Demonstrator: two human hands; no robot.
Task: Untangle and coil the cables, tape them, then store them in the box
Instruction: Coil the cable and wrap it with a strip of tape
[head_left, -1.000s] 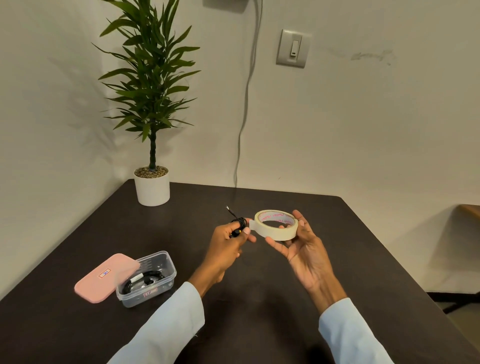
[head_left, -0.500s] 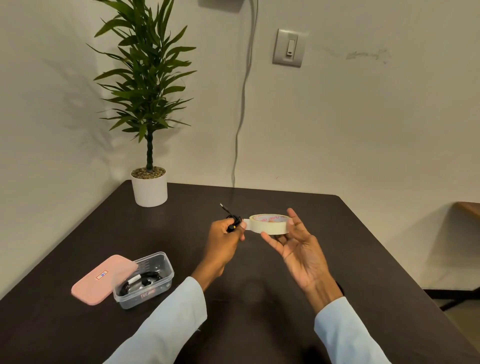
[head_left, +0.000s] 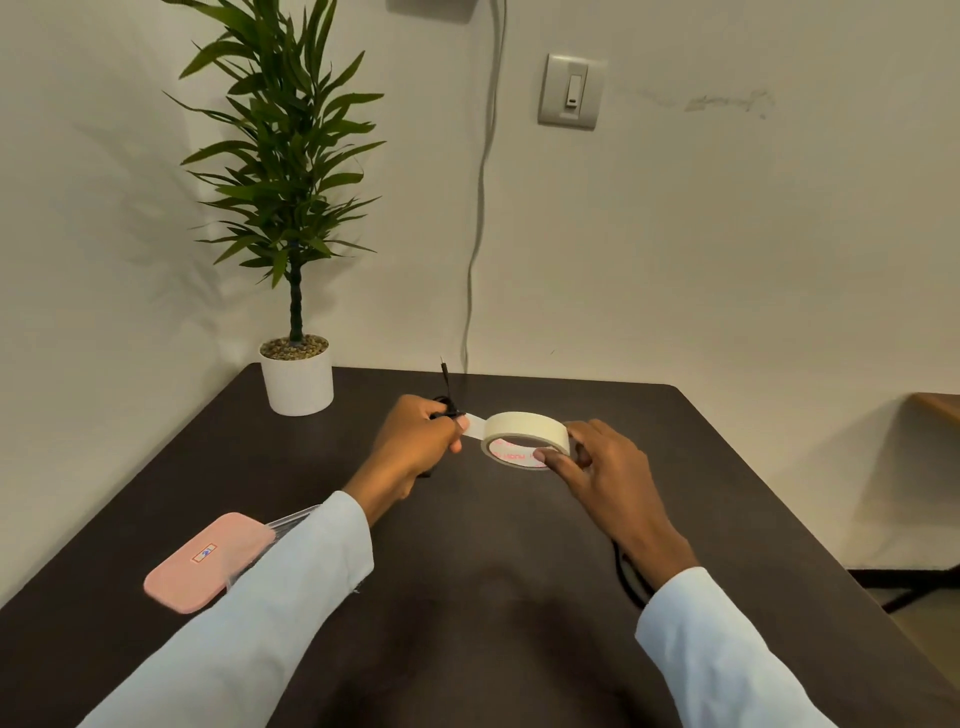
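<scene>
My left hand (head_left: 415, 441) is closed around a small coiled black cable (head_left: 445, 402), whose plug end sticks up past my fingers. A strip of tape runs from the coil to the roll of cream masking tape (head_left: 524, 439), which my right hand (head_left: 602, 467) grips by its rim, palm down. Both hands hover over the middle of the dark table (head_left: 493, 597). The clear plastic box (head_left: 291, 519) at the left is almost fully hidden behind my left sleeve. Its pink lid (head_left: 208, 561) leans beside it. Another black cable (head_left: 628, 577) lies on the table under my right wrist.
A potted plant in a white pot (head_left: 297, 376) stands at the table's far left corner. A grey cord (head_left: 478, 208) hangs down the wall behind the table, next to a light switch (head_left: 570, 92). The table's right edge drops off toward the floor.
My right hand turned palm down over the tape roll and pulled it a little to the right, away from the coil. The view tilted down, and my left sleeve now covers the box.
</scene>
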